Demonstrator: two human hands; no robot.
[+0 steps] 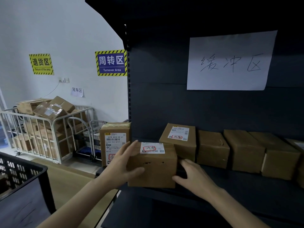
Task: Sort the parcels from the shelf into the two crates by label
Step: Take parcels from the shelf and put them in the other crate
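Dark shelf (pixel 230 188) fills the frame's right, with a row of brown parcels (pixel 243 150) waiting. Black crate (pixel 24 175) lower left, contents hidden. Centre: one labelled parcel (pixel 153 168) at the shelf's front edge, my left hand (pixel 121 163) and right hand (pixel 194 176) clasping it, fingers (pixel 130 148) round its corners. Most sorting seemingly remains.

Brown parcel (pixel 152 168), white label (pixel 152 148); black crate (pixel 21 171); dark-grey shelf (pixel 246 191).
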